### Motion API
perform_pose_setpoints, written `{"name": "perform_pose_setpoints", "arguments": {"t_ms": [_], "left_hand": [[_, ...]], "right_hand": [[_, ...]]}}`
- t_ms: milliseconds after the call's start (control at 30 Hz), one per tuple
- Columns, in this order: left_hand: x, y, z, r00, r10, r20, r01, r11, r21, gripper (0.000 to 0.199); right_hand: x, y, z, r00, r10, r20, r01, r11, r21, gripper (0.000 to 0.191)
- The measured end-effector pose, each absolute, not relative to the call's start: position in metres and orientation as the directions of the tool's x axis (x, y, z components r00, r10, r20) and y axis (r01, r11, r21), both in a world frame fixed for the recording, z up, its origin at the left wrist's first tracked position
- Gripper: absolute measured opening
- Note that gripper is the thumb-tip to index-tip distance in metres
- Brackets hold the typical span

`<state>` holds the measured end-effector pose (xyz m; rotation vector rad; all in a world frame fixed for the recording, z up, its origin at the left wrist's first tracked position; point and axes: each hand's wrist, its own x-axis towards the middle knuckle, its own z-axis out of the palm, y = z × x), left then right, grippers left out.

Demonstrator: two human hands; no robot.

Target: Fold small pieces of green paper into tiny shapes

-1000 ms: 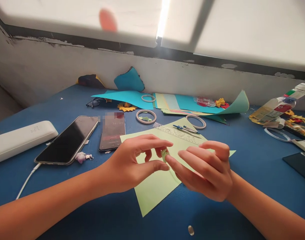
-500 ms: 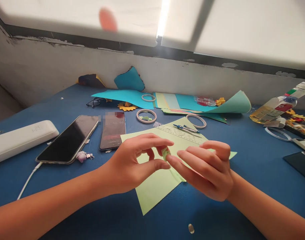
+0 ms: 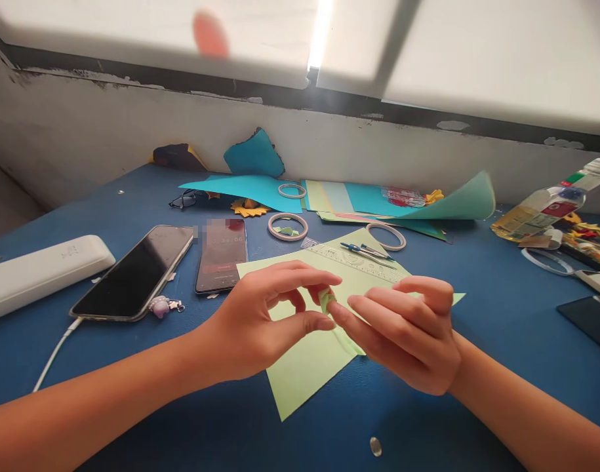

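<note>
A small piece of folded light-green paper (image 3: 325,301) is pinched between my two hands above the table. My left hand (image 3: 270,321) curves round it from the left, its index finger and thumb apart and its other fingertips behind the paper. From the right, my right hand (image 3: 402,334) presses a fingertip against the piece, its other fingers curled. Below them lie light-green paper sheets (image 3: 300,387), partly hidden by the hands. On the sheets rest a clear ruler (image 3: 353,261) and a blue pen-like tool (image 3: 361,252) beside a thin pointed one.
Rolls of tape (image 3: 288,227) lie behind the sheets, one ringing green paper scraps. Two phones (image 3: 132,272) and a white power bank (image 3: 48,275) are at left. Blue paper (image 3: 260,191) lies along the wall. A tilted bottle (image 3: 540,213) is at right, an oval metallic piece (image 3: 375,446) in front.
Both hands keep nearly the same pose round the small green paper. The view has shifted very slightly.
</note>
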<state>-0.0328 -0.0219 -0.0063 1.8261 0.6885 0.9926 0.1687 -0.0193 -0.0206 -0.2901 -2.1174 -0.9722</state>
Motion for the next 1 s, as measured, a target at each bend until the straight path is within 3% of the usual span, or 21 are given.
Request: {"name": "perform_pose_setpoints", "arguments": {"t_ms": [233,333,500,633,1000], "left_hand": [[-0.031,-0.023,-0.009,0.539,0.772,0.336,0.025,-0.414,0.910,0.026],[-0.031,-0.027,-0.009,0.539,0.785,0.304,0.049,-0.389,0.920,0.035],[-0.031,-0.029,-0.005,0.517,0.847,0.122,0.182,-0.248,0.951,0.018],[-0.029,-0.030,-0.003,0.577,0.816,0.020,0.199,-0.164,0.966,0.030],[-0.026,-0.034,-0.008,0.487,0.873,0.016,0.200,-0.129,0.971,0.027]], "right_hand": [[0.168,-0.020,-0.018,-0.680,-0.132,0.722,0.476,0.669,0.571,0.013],[0.170,-0.020,-0.019,-0.692,-0.132,0.709,0.471,0.662,0.583,0.014],[0.171,-0.020,-0.021,-0.689,-0.133,0.712,0.488,0.641,0.592,0.014],[0.169,-0.019,-0.021,-0.690,-0.148,0.709,0.482,0.636,0.602,0.015],[0.165,-0.019,-0.031,-0.690,-0.104,0.716,0.528,0.605,0.597,0.007]]}}
